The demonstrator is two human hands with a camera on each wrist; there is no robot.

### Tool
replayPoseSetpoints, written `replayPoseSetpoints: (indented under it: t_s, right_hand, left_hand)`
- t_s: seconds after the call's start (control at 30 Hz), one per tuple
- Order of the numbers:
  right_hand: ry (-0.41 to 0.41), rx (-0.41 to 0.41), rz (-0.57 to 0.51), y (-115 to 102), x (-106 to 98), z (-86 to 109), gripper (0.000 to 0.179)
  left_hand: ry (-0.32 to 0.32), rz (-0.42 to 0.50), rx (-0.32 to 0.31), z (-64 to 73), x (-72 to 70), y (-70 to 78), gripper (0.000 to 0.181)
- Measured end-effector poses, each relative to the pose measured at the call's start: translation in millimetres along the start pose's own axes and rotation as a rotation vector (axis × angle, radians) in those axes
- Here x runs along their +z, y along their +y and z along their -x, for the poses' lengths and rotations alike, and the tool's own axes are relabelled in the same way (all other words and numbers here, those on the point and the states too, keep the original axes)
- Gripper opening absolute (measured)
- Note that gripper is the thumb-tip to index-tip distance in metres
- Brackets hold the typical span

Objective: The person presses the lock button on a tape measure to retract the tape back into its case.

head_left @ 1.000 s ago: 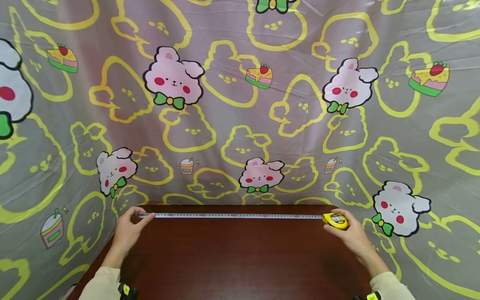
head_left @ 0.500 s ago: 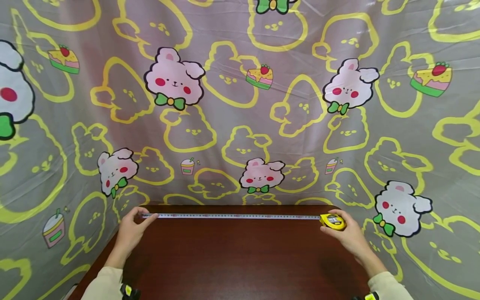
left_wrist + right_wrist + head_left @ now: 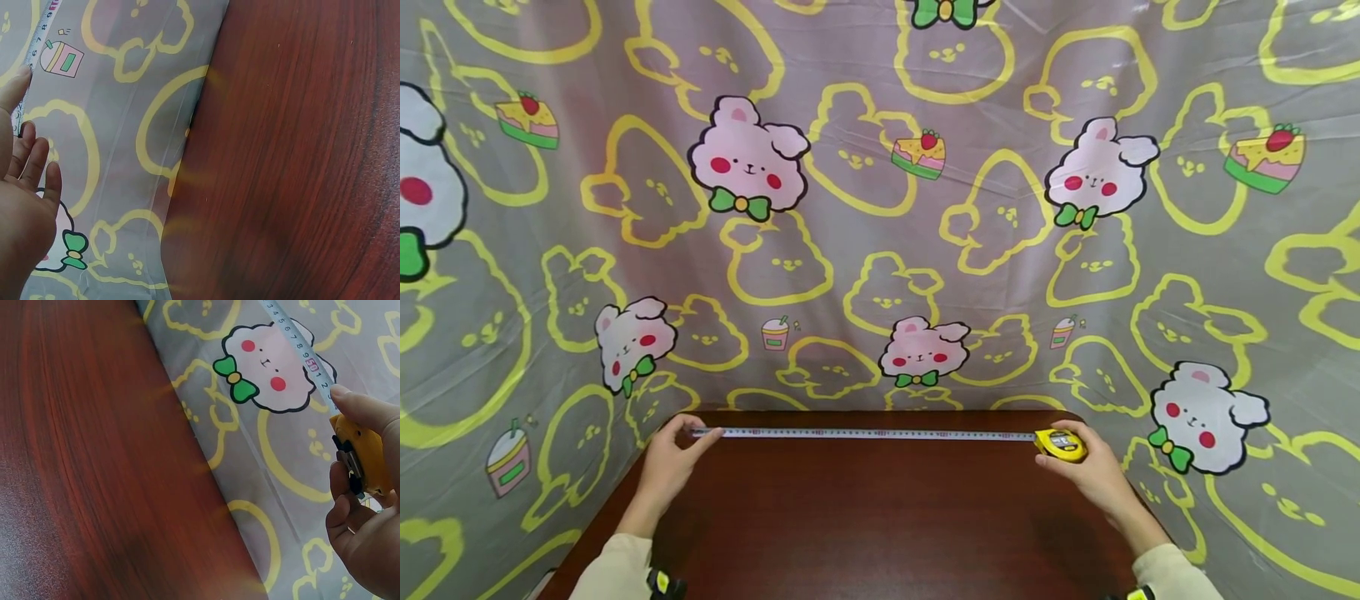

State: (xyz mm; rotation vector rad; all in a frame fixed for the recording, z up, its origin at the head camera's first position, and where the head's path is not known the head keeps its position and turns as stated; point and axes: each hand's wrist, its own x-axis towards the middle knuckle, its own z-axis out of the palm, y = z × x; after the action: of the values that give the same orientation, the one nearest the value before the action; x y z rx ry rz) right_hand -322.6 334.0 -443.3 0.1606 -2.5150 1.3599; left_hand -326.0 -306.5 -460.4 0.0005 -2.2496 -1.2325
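Observation:
A yellow tape measure [image 3: 1062, 445] sits in my right hand [image 3: 1093, 467], its fingers and thumb curled round the case. In the right wrist view, the thumb lies by the mouth of the tape measure [image 3: 362, 453], where a dark clip shows on the case. The white blade [image 3: 880, 433] runs out straight and level toward the left. My left hand [image 3: 670, 467] pinches the blade's free end between thumb and fingers. In the left wrist view the blade [image 3: 36, 53] passes the thumb, and the other fingers of the left hand [image 3: 28, 206] are spread loosely.
A dark red-brown wooden table [image 3: 880, 517] lies under the hands. Behind it and at both sides hangs a grey curtain [image 3: 850, 208] printed with rabbits, cakes and drink cups, meeting the table's back edge.
Both hands have drawn slightly toward each other, the left moving right and the right moving left. The stretch of blade between them is a little shorter.

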Motion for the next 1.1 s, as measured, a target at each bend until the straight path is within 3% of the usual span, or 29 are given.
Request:
replayPoseSetpoints:
  t_s: [0.3, 0.8, 1.1]
  right_hand:
    - [-0.017, -0.024, -0.039, 2, 8, -0.7, 0.068]
    - [0.004, -0.040, 0.010, 0, 16, 1.2, 0.068]
    - [0.004, -0.042, 0.019, -1, 19, 2.2, 0.069]
  left_hand:
    - [-0.010, -0.007, -0.004, 2.0, 4.4, 3.0, 0.034]
    - [-0.032, 0.015, 0.033, 1.4, 19.3, 1.8, 0.030]
    - [-0.044, 0.014, 0.017, 4.1, 24.5, -2.9, 0.031]
